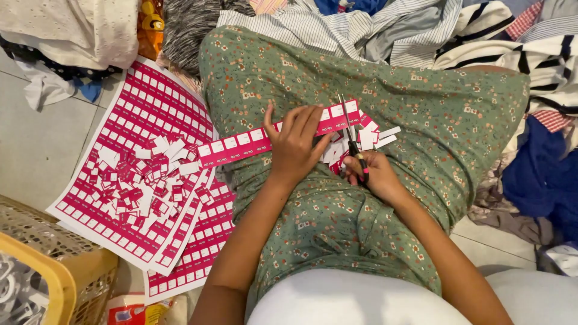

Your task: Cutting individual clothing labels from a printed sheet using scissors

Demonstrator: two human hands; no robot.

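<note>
Long magenta paper strip of white-windowed labels [274, 137] lies across the lap on the green floral dress fabric [457, 114], running from left of the knee to the scissor blades. Left hand [295, 144] lies on top of the strip, fingers spread and curled down over it, pinning it against the lap; it closes on the strip. Right hand [373, 174] is closed round the dark handles of the small metal scissors [351, 137], fingers through the loops. Blades point up and away, crossing the strip's right end, nearly together; exact blade gap cannot be told.

Small heap of cut white-and-magenta label pieces [361, 141] sits on the lap just right of the blades, touching the strip end.

Left of the leg, on the pale tiled floor [36, 150]: stacked uncut magenta label sheets [162, 102], with a pile of loose cut labels [135, 177] on the top one. Yellow woven plastic basket [54, 265] at lower left corner. Mixed heap of striped and plain clothes [385, 27] along the top and right edges.
</note>
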